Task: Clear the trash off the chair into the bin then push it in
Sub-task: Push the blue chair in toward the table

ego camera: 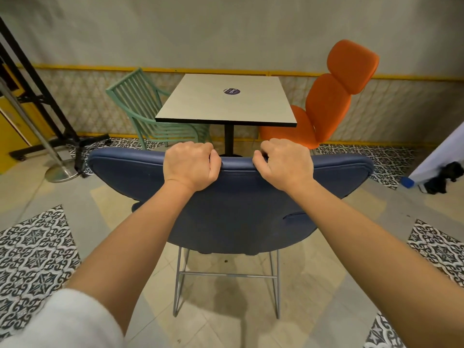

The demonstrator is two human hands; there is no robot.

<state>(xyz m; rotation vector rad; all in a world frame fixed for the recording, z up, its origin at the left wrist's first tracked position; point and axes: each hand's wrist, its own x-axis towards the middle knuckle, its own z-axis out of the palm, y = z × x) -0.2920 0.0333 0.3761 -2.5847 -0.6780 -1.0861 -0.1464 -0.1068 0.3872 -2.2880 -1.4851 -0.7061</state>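
Note:
A dark blue padded chair [236, 217] on grey wire legs stands right in front of me, seen from behind. My left hand [192, 165] and my right hand [282, 165] both grip the top edge of its backrest, fingers curled over the far side. Its seat is hidden behind the backrest, so I cannot tell what lies on it. Beyond it stands a square light table [200, 106] on a black pedestal, with a round dark sticker on top. No bin or trash is in view.
A green slatted chair [140, 104] sits left of the table, an orange padded chair [331, 96] to its right. A black stand and a metal post base [61, 173] are at far left. A white panel, dark objects and a blue cap [406, 182] lie at right.

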